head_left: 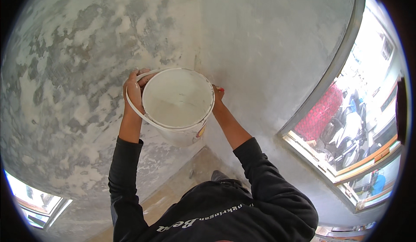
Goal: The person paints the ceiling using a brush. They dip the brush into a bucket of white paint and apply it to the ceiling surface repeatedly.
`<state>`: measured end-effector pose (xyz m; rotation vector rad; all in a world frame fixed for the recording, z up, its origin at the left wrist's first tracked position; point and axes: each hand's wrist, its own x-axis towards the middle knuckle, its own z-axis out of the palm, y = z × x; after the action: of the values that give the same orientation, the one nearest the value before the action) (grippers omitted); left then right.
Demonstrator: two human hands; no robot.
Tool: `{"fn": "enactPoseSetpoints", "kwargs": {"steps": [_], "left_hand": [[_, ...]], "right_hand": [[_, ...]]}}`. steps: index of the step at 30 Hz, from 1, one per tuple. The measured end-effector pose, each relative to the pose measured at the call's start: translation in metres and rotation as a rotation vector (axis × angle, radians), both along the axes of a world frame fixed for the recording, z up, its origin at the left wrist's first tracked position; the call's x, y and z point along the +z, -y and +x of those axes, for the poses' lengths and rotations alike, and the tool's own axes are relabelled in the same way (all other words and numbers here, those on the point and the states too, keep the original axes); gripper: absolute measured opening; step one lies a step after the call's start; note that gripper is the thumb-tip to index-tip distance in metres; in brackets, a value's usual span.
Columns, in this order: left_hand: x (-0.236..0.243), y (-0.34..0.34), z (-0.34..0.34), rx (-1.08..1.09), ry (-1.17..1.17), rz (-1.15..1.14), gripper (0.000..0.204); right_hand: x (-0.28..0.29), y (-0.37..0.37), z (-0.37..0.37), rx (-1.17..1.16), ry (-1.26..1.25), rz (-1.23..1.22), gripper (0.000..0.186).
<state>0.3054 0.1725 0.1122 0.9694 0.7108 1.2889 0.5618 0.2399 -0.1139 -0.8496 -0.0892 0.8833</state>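
Note:
A white plastic bucket (180, 136) is held up in front of me, its round mouth facing me. Pale, whitish content or residue covers its inside; how deep it goes I cannot tell. My left hand (138, 85) grips the bucket's left side, thumb and fingers by the rim. Its white handle (138, 111) loops over that hand and wrist. On the opposite side, my right hand (218, 93) clasps the bucket, most of its fingers hidden behind the wall. A small red spot shows at that hand's fingertips; I cannot make out what it is.
A patchy grey-white wall (73, 90) rises on the left and meets a smoother grey wall (273, 47) in a corner just beyond the bucket. At right, a window opening (320, 155) looks out on parked motorcycles (349, 127) and a red cover (320, 112). The floor (173, 185) shows below.

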Motion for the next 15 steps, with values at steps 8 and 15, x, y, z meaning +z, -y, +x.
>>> {"fn": "enactPoseSetpoints", "kwargs": {"steps": [8, 15], "left_hand": [[0.004, 0.01, -0.004, 0.018, -0.024, 0.024, 0.041], [0.002, 0.007, -0.02, 0.02, -0.036, 0.037, 0.039]], "right_hand": [[0.126, -0.026, -0.008, -0.015, 0.06, 0.269, 0.021], [0.301, -0.014, -0.028, -0.016, 0.144, 0.536, 0.026]]}}
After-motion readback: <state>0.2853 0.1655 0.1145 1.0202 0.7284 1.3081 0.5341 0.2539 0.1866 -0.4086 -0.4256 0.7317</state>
